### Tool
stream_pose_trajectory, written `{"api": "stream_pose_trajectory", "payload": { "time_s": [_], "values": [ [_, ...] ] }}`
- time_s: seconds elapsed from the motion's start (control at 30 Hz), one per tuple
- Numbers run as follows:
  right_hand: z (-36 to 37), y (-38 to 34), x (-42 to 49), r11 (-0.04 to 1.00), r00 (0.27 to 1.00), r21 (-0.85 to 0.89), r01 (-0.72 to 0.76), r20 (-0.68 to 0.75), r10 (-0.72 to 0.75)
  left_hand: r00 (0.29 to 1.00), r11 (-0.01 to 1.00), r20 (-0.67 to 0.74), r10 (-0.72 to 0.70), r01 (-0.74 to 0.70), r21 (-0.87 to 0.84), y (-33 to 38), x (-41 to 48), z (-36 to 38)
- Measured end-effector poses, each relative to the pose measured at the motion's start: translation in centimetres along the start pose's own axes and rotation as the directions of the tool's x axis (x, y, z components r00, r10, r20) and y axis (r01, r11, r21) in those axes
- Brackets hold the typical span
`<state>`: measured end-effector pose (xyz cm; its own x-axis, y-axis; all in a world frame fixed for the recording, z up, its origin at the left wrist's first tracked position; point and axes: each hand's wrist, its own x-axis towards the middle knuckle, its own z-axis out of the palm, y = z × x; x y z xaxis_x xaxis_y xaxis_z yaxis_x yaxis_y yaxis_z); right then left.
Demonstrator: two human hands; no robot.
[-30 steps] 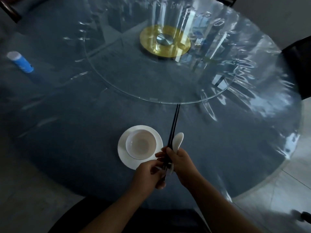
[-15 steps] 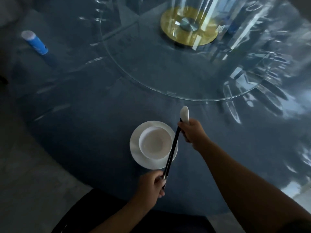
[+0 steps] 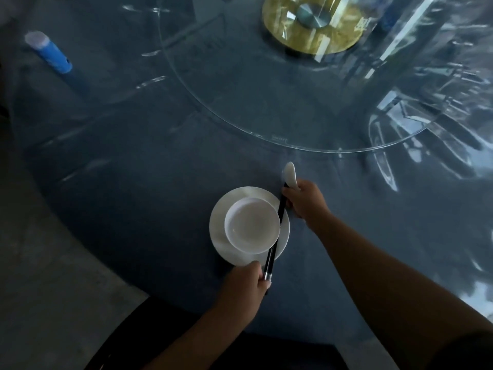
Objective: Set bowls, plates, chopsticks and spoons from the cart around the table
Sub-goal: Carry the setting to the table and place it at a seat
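A white bowl [image 3: 252, 225] sits on a white plate [image 3: 219, 236] near the front edge of the dark round table [image 3: 133, 182]. Black chopsticks [image 3: 276, 236] lie slanted across the plate's right side. My left hand [image 3: 244, 285] grips their near, metal-tipped end. My right hand [image 3: 304, 200] holds their far end together with a white spoon [image 3: 290, 173], whose scoop points away from me.
A glass turntable [image 3: 240, 121] on a gold hub [image 3: 312, 22] covers the table's middle, its rim just beyond the spoon. A blue tube [image 3: 49, 52] lies at the far left. A dark chair [image 3: 240, 351] is below my arms.
My hands have parted: the right one slid with the spoon to the chopsticks' far end, the left stayed at the near end. The chopsticks now rest over the plate's right side.
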<state>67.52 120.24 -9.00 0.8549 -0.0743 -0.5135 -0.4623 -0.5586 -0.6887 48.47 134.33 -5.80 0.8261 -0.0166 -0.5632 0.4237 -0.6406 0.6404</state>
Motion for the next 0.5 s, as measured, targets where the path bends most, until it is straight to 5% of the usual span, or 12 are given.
{"api": "stream_pose_trajectory", "payload": {
  "time_s": [0.27, 0.5],
  "values": [
    [0.2, -0.1, -0.4, 1.000, 0.999, 0.005, 0.006, -0.038, -0.005, 0.999, 0.999, 0.026, -0.024, 0.023, 0.036, 0.4, -0.3, -0.6],
    [-1.8, 0.9, -3.8, 0.977, 0.998, 0.213, 0.027, -0.068, -0.013, 0.989, 0.985, 0.082, -0.124, 0.113, 0.134, -0.9, -0.5, -3.0]
  ]
}}
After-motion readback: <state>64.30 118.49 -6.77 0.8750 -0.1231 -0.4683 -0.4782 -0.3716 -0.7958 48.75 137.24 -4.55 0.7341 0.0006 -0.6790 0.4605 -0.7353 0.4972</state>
